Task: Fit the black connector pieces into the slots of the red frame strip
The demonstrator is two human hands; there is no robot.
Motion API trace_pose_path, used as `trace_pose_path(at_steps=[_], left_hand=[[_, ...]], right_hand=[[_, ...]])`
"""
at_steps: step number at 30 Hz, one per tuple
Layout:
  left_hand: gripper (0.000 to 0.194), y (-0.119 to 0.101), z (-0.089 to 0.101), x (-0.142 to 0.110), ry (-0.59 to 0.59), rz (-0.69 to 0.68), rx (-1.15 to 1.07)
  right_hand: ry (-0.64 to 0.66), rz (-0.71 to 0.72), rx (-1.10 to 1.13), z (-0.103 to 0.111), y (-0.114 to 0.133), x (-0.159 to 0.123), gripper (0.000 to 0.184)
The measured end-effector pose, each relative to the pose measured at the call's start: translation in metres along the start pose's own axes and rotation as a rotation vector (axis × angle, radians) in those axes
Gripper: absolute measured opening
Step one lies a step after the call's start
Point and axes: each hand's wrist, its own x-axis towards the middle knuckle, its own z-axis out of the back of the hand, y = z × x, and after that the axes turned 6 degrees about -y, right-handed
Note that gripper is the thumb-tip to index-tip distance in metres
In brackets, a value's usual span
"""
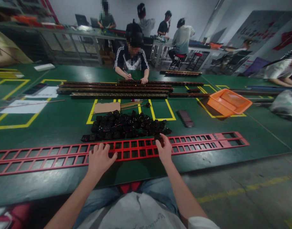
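Observation:
A long red ladder-like frame with two rows of square openings lies across the green table in front of me. My left hand rests over its middle, fingers bent and spread, thumb apart, with nothing visible in its grasp. Farther right, my right hand is at the frame's far edge, thumb and forefinger around a small black block; its details are too dark to make out. Just beyond the frame sits a heap of small black blocks, some with red spots.
Behind the heap lie a cardboard piece, thin sticks and long dark strips. An orange bin stands at right, near a blurred dark slab. Across the table a person works on the strips. White papers lie left.

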Motion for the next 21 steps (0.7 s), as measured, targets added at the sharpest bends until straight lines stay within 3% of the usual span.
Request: trace_pose_path(at_steps=[5,9,16,21], left_hand=[[0.039,-0.008,0.002,-0.007,-0.091,0.014,-0.056],[0.04,-0.017,0.001,-0.003,-0.161,-0.051,-0.175],[0.041,-0.039,-0.008,0.016,-0.102,-0.383,-0.474],[0.037,-0.05,-0.016,0.02,-0.078,-0.452,-0.522]], right_hand=[[0.254,0.228,-0.113,-0.006,0.013,-0.001,0.047],[0.374,0.297,-0.139,-0.02,0.025,-0.004,0.042],[0.392,0.293,-0.189,-0.033,0.019,-0.007,0.033],[0.416,0.3,-0.222,-0.032,0.019,-0.008,0.043]])
